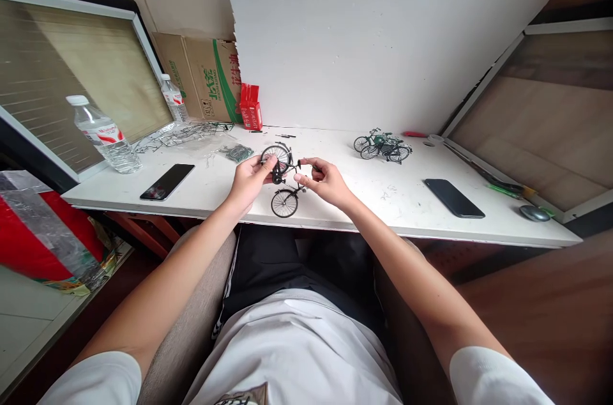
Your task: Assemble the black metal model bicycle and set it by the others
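A small black model bicycle [282,183] is held up over the front edge of the white table [335,200]. My left hand [249,180] is closed on its frame near the upper wheel. My right hand [324,183] pinches the other side of the frame with thumb and fingers. The lower wheel hangs free between my wrists. Two finished green model bicycles [383,146] stand on the table further back to the right.
A black phone [167,181] lies at the left and another phone [454,198] at the right. Two water bottles [103,135] stand at far left, beside plastic-wrapped parts [186,135], a red box [251,107] and a cardboard box [205,79]. A white foam board [364,41] backs the table.
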